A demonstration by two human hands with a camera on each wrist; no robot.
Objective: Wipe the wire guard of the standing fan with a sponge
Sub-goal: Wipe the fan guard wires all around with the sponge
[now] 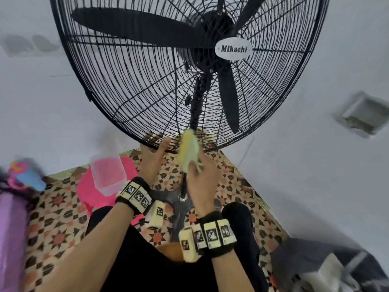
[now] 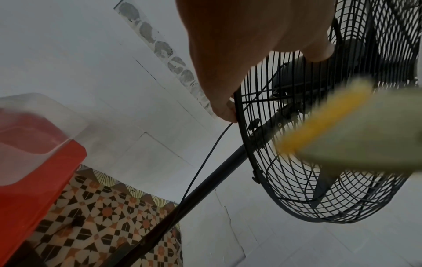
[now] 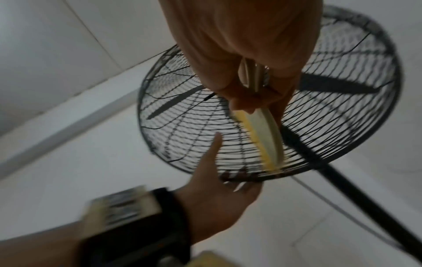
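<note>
The fan's badge (image 1: 233, 49) reads "Mikachi". At the guard's (image 1: 130, 85) six o'clock, our left hand (image 1: 152, 159) hooks its rim; our right hand (image 1: 205, 173) pinches the sponge (image 1: 188, 150) against its wires.

Dim, flat light; motion blur, warped edges.

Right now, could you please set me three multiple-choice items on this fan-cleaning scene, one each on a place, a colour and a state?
1. Where is the sponge?
A. at the wire guard's bottom edge
B. on the floor
C. in the clear tub

2. What colour is the fan's blade?
A. white
B. black
C. pink

3. What is the left hand doing?
A. hanging idle
B. holding the sponge
C. holding the guard's lower rim

Answers: 1 A, the right hand holds it against the lowest wires; 2 B, dark behind the wires; 3 C, its fingers hook the rim.
</note>
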